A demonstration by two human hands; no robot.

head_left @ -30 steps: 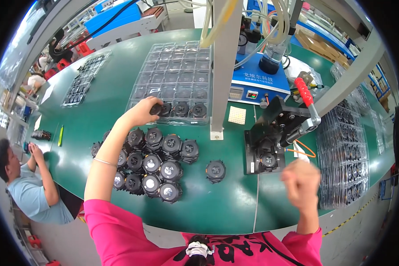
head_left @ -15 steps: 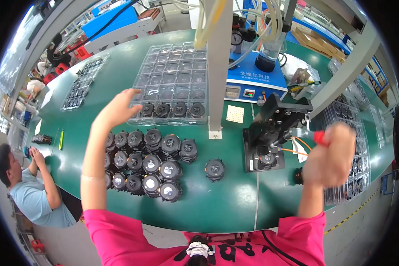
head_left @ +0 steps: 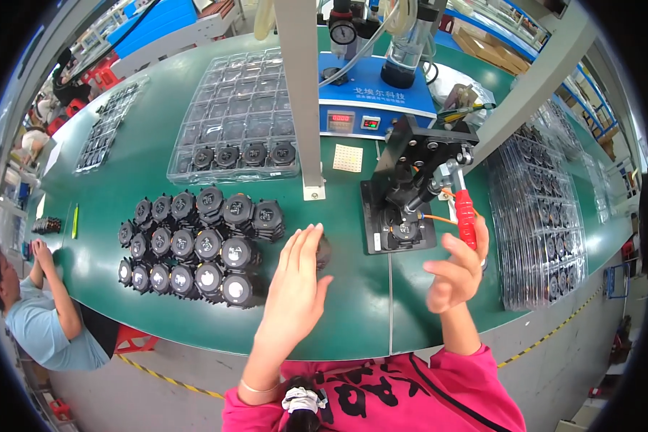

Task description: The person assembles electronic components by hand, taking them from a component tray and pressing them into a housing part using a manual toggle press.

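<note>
My left hand [head_left: 295,284] is stretched flat with the fingers together, over a single round black watch body [head_left: 325,253] on the table. The hand partly covers it, and contact is hard to tell. My right hand [head_left: 457,277] has its fingers apart at the lower end of the red lever handle [head_left: 465,216] of a black toggle-clamp press [head_left: 417,165]. Some fingers pass beside and behind the handle, without wrapping round it. Under the clamp, another round black watch body [head_left: 404,229] sits in the fixture. Stacked watch bodies [head_left: 209,245] stand in rows left of my left hand.
Clear plastic trays [head_left: 227,173] lie behind the stacks; more trays [head_left: 529,237] are piled at the right. A metal post [head_left: 300,93] rises beside a blue test box [head_left: 378,104] with hoses. A co-worker [head_left: 36,317] sits at the far left.
My left hand has come from the tray down to the lone watch body. My right hand has loosened from the lever handle, which has swung downward. The whole view has shifted.
</note>
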